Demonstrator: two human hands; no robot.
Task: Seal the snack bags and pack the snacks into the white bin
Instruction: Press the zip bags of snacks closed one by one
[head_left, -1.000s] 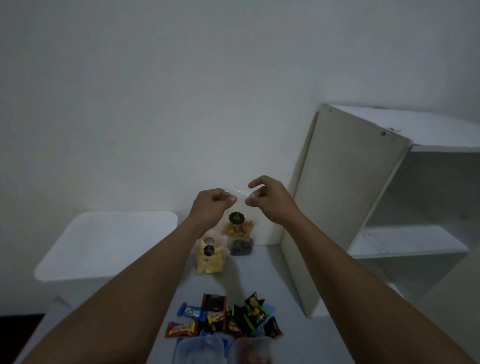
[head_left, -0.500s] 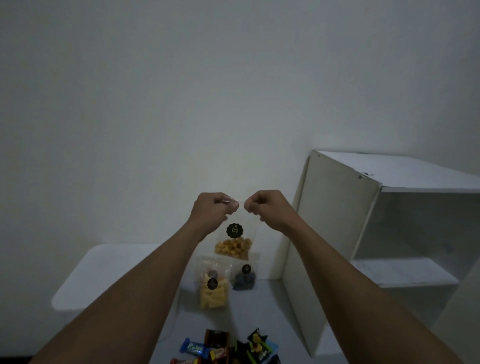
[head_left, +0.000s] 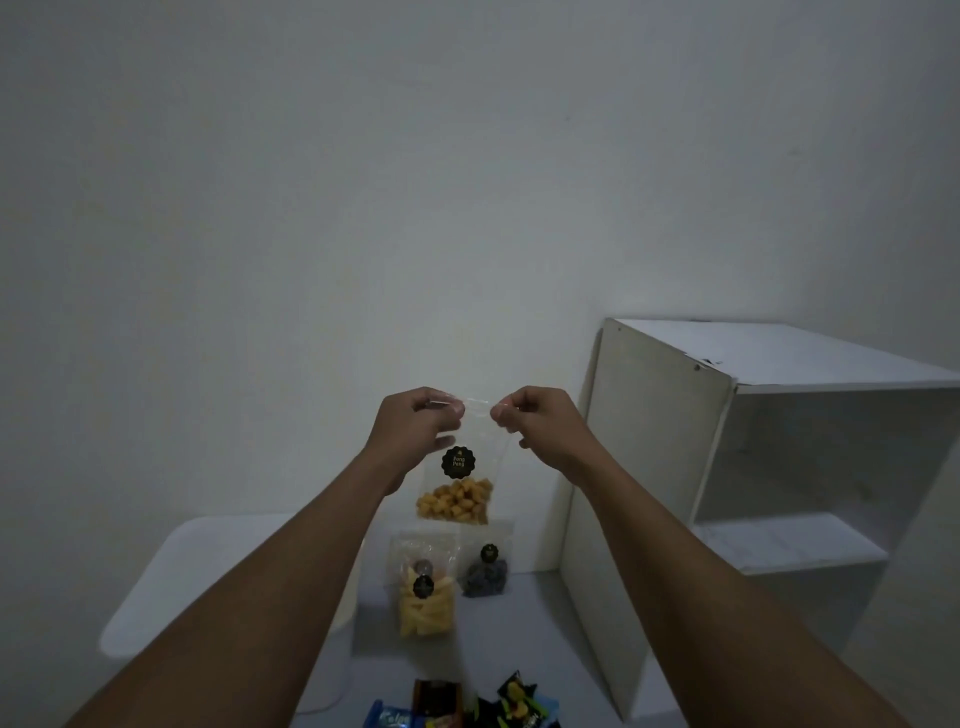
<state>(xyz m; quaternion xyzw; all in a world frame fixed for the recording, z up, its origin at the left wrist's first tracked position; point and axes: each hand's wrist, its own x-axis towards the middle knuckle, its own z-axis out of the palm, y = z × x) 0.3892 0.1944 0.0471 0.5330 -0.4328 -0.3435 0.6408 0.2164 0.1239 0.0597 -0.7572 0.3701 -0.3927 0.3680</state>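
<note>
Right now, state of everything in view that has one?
puff bag, held up, hanging upright; seal unclear.
left hand, pinches its top edge.
right hand, pinches the same edge.
yellow chip bag, standing upright, untouched.
dark snack bag, standing upright beside it.
white bin, inside not visible.
wrapped candies, loose heap, unpacked.

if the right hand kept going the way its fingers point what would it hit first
Probably the left hand: the right hand points left along the top edge of the clear snack bag both hands pinch, with only that strip between them.
</note>
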